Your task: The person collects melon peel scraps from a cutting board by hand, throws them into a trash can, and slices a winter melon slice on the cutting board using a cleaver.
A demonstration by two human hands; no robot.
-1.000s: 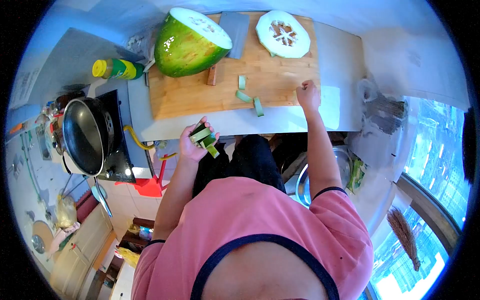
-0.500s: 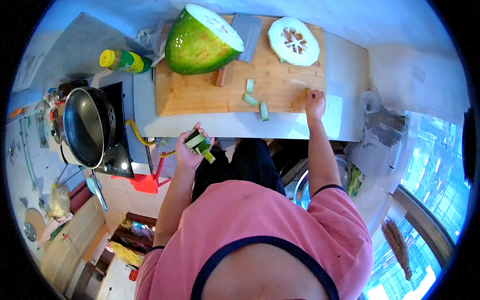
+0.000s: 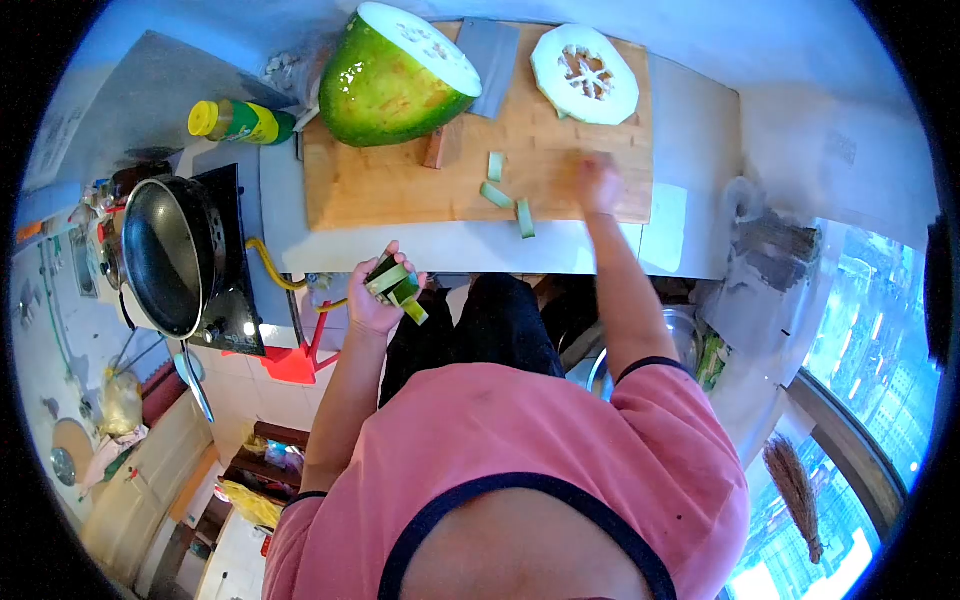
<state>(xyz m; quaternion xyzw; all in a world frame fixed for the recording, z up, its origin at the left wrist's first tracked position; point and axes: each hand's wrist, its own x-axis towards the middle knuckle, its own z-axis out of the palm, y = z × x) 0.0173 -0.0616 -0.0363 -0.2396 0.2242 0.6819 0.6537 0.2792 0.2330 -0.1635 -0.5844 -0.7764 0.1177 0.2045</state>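
My left hand (image 3: 376, 300), in front of the counter, is closed around several strips of green melon peel (image 3: 403, 289). Over the right part of the wooden cutting board (image 3: 385, 195) is my right hand (image 3: 600, 183), smeared by motion, so its fingers and anything in them cannot be made out. Three loose peel pieces (image 3: 495, 195) lie to its left, one hanging over the board's front edge. A big cut winter melon (image 3: 390, 90) stands at the board's back left. The peeled round slice (image 3: 584, 75), seedy in the middle, lies at the back right.
A cleaver (image 3: 490, 65) lies on the board, partly hidden by the melon, its wooden handle (image 3: 436, 148) pointing toward me. At left are a yellow-capped bottle (image 3: 240, 122) and a black wok (image 3: 168, 255) on the stove. A yellow hose (image 3: 268, 265) runs near the counter edge.
My right hand has moved left and slightly away from me, from the board's right edge to over its surface. My left hand keeps its hold on the peel strips.
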